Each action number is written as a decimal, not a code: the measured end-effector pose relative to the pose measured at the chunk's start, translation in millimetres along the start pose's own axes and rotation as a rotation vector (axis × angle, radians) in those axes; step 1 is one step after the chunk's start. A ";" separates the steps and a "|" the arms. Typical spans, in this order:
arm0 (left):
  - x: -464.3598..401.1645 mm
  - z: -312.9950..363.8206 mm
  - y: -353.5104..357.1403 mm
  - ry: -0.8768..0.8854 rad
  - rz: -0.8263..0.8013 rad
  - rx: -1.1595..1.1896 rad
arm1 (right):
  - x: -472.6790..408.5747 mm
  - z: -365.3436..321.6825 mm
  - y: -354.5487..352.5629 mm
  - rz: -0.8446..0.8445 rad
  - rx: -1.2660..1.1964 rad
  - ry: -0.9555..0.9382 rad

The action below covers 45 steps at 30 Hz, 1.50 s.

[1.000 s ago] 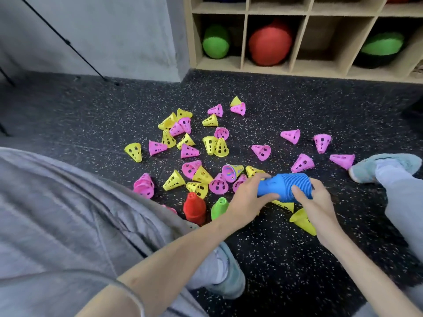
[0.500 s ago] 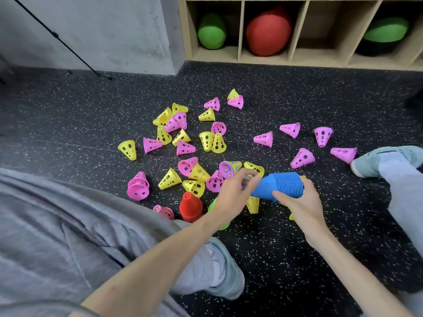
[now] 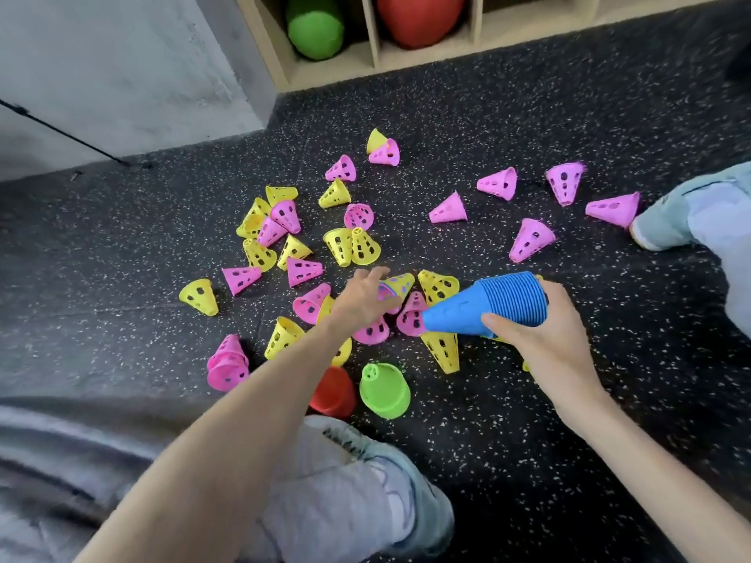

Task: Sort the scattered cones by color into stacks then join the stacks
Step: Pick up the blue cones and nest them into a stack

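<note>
Head view, looking down at speckled black floor (image 3: 528,461). Right hand (image 3: 552,339), at 4 o'clock of centre: fingers wrapped round blue cone stack (image 3: 487,306), held on its side above the floor, tip toward 9 o'clock. Left hand (image 3: 365,300), at centre: fingers spread and loose, empty, over yellow and pink cones (image 3: 353,245) scattered from 9 to 2 o'clock. Red stack (image 3: 333,392) and green stack (image 3: 384,390): side by side at 6 o'clock of left hand. Pink stack (image 3: 226,365): at 8 o'clock. Wooden shelf (image 3: 374,46), 12 o'clock, with green and red balls.
</note>
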<state>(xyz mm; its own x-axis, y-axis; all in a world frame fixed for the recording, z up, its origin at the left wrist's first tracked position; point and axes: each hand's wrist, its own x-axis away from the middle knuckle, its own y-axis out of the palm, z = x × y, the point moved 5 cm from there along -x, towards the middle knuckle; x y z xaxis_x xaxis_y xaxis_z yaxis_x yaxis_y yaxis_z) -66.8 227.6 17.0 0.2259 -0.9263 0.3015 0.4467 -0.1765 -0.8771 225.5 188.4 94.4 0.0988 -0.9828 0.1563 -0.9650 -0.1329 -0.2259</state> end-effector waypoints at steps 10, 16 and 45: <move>-29.6 -19.1 32.5 -0.212 0.030 0.101 | -21.9 13.3 -12.2 0.053 -0.055 0.067; -24.4 -14.6 22.1 -0.136 0.136 0.149 | -26.1 8.6 -10.8 0.041 -0.088 0.063; 30.4 -10.6 -12.3 0.004 0.211 0.451 | -5.2 -7.1 -18.7 0.074 -0.105 0.023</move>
<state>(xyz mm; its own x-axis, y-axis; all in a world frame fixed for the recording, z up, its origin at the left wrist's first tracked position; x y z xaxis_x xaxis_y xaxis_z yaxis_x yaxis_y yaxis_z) -74.6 198.0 33.0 0.3484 -0.9279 0.1326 0.7218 0.1753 -0.6696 241.3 196.9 104.7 0.0217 -0.9861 0.1649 -0.9898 -0.0445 -0.1354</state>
